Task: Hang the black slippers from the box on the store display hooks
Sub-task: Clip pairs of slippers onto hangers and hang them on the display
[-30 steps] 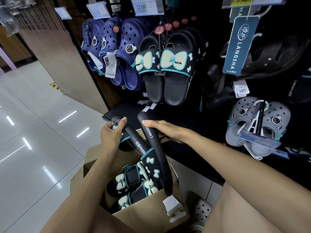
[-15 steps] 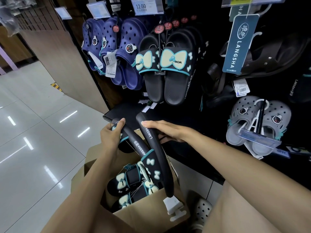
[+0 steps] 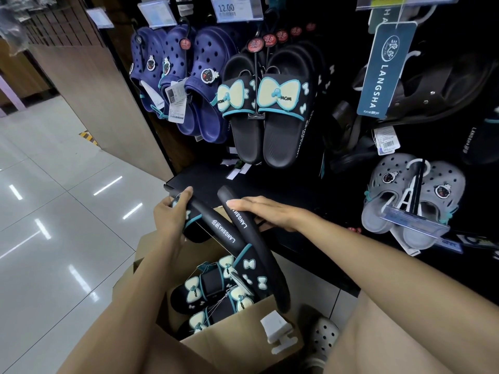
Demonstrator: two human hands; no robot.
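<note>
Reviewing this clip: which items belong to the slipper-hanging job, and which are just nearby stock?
Job:
- held black slippers, gripped by left hand, right hand on them
- cardboard box holding more pairs
- black bow slippers already hung

Nearby:
- navy clogs
- grey clogs
- price tag

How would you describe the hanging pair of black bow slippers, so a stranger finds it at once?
Start at the white price sign reading 12.00 on the dark display wall. Directly below hangs the pair of black slide slippers. Unlike the navy clogs to their left, they carry large cream bows edged in teal.

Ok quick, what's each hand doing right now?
Left hand: grips one black rubber bow slipper.
Right hand: fingers straight, resting on the second black slipper.
</note>
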